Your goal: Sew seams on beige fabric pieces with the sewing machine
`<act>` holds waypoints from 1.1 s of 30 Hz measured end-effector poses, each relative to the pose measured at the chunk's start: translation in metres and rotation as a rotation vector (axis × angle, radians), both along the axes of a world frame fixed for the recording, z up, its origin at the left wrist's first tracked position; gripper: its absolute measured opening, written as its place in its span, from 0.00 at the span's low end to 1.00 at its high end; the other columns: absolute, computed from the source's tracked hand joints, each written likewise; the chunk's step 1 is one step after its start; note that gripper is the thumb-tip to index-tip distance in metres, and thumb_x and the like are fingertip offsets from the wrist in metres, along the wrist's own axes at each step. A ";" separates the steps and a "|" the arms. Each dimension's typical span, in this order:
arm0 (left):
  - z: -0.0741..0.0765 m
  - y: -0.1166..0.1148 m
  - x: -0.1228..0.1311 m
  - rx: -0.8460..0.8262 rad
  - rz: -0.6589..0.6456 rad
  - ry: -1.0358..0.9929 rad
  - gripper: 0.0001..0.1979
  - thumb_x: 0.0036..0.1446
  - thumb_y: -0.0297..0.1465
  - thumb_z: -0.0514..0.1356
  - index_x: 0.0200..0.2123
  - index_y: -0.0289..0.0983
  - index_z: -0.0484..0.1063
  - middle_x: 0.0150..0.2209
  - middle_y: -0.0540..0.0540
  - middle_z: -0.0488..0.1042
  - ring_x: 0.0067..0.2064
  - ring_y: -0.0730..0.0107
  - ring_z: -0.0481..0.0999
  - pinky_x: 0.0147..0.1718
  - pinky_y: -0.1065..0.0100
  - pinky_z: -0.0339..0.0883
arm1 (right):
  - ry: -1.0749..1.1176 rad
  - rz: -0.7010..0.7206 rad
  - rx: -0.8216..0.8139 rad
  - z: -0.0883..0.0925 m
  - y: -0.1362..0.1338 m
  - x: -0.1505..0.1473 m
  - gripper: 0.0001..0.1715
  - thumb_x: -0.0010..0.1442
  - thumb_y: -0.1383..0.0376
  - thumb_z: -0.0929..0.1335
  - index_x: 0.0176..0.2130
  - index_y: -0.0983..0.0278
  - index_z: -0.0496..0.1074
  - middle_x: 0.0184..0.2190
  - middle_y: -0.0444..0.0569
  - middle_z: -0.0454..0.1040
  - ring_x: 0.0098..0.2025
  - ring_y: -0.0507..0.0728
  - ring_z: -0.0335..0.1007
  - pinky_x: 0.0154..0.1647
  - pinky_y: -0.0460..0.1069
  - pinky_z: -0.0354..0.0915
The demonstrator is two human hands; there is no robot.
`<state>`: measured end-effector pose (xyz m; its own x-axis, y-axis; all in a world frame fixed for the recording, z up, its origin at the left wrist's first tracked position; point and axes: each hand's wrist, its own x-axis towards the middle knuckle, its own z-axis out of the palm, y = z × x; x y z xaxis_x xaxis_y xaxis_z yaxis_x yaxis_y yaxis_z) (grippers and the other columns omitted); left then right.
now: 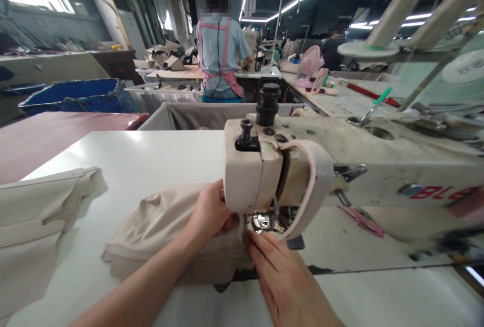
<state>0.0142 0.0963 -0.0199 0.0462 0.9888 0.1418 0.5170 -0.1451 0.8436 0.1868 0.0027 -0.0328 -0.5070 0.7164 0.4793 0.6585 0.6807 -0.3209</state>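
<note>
A piece of beige fabric [162,221] lies bunched on the white table, its right edge under the head of the sewing machine [249,171]. My left hand [212,208] is closed on the fabric just left of the machine head, its fingertips partly hidden behind it. My right hand [274,261] rests in front of the metal presser foot [260,221], fingers together and stretched out, their tips pressing on the fabric's right edge. The needle itself is too small to make out.
More beige fabric [34,221] lies flat at the left. Behind the table stand a grey-lined bin [189,115] and a blue crate [75,95]. A co-worker [219,55] sits ahead, facing away. Thread cones [397,12] stand at the upper right.
</note>
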 end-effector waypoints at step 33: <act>-0.009 -0.044 -0.013 0.621 -0.485 0.344 0.12 0.64 0.27 0.49 0.36 0.36 0.73 0.35 0.44 0.75 0.36 0.63 0.73 0.36 0.62 0.67 | 0.030 0.166 -0.246 0.015 0.002 0.014 0.34 0.51 0.77 0.60 0.58 0.73 0.64 0.56 0.60 0.68 0.59 0.62 0.60 0.60 0.57 0.62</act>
